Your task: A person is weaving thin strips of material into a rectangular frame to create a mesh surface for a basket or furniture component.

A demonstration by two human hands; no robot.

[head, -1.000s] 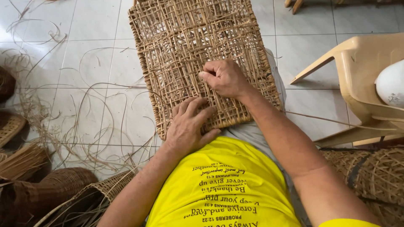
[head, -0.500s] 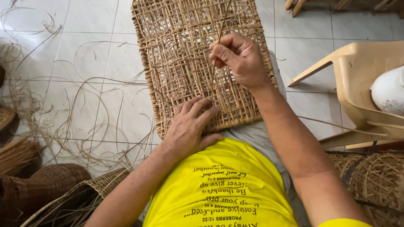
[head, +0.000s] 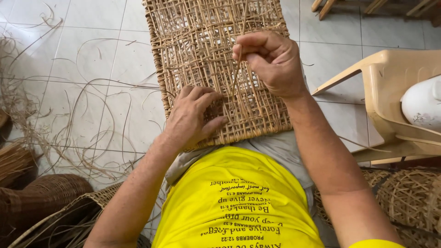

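Note:
A flat woven rattan panel (head: 193,41) of open lattice rests on my lap and reaches out over the tiled floor. My left hand (head: 193,117) lies flat on its near edge, fingers spread, pressing the weave down. My right hand (head: 271,59) is raised above the panel's right half. Its thumb and fingers pinch a thin rattan strand (head: 235,80) that runs down into the weave just beside my left fingertips.
Loose rattan strands (head: 69,119) lie scattered over the white floor tiles at left. Dark woven baskets (head: 41,197) sit at lower left, another woven piece (head: 409,197) at lower right. A beige plastic chair (head: 390,92) holding a white object (head: 422,103) stands at right.
My right hand has lifted off the panel and moved up and to the right, drawing the strand out of the weave. My left hand has stayed pressed on the near edge.

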